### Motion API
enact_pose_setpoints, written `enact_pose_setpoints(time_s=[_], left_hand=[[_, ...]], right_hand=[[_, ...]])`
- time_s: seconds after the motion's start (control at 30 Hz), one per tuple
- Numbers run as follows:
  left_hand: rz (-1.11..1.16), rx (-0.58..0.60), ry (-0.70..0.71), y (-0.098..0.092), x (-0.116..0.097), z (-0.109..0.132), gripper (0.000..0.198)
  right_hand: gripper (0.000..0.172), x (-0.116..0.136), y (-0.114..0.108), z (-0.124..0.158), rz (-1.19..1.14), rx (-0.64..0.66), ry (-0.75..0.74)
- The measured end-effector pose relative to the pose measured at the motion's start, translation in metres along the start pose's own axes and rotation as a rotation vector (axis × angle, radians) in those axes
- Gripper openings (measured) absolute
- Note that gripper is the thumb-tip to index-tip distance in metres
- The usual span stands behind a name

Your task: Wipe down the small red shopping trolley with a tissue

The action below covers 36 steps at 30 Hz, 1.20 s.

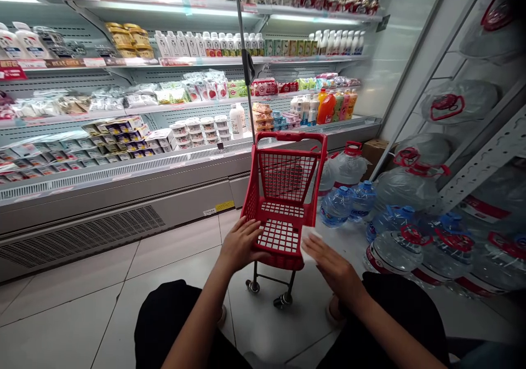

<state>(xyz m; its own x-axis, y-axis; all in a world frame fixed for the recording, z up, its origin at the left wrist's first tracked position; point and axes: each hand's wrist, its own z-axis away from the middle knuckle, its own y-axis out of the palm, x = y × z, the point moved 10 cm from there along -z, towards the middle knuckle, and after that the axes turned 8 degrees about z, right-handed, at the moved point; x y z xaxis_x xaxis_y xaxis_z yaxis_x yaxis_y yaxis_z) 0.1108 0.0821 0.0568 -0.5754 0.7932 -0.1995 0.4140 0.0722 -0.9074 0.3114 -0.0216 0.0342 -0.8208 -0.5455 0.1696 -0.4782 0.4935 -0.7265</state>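
A small red plastic shopping cart (281, 259) stands upright between my knees, its basket tilted toward me and its handle at the far end. My left hand (240, 246) grips the left front rim of the basket, fingers over the edge and thumb near the front. Against the right front side of the cart, my right hand (335, 267) presses a white wipe (309, 242), which may be tissue or cloth. The fingers lie over the wipe and hide part of it. No goods show inside the basket's grid.
An open refrigerated display (197, 177) with several shelves of dairy and drinks runs behind the cart. Large water bottles (394, 251) and smaller blue ones (337, 207) stand on the floor at right, beside a white perforated rack (485, 158). Pale tiles (172, 254) cover the floor.
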Motion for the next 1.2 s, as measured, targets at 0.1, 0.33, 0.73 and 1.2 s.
enact_pose_setpoints(time_s=[0.1,0.33,0.73,1.2], left_hand=[[-0.039,0.014,-0.029,-0.002,0.014,0.001,0.054],[-0.146,-0.06,-0.079,0.012,0.0,-0.01,0.047],[-0.034,-0.189,-0.156,0.032,-0.06,-0.025,0.08],[-0.074,-0.149,0.026,0.019,-0.039,-0.013,0.027]], right_hand=[[0.064,0.012,0.002,0.004,-0.003,0.01,-0.076],[0.057,-0.044,-0.003,-0.019,0.086,-0.01,0.121],[0.067,0.046,0.034,-0.018,0.239,-0.124,0.009],[0.057,-0.074,-0.008,0.003,0.244,-0.116,0.211]])
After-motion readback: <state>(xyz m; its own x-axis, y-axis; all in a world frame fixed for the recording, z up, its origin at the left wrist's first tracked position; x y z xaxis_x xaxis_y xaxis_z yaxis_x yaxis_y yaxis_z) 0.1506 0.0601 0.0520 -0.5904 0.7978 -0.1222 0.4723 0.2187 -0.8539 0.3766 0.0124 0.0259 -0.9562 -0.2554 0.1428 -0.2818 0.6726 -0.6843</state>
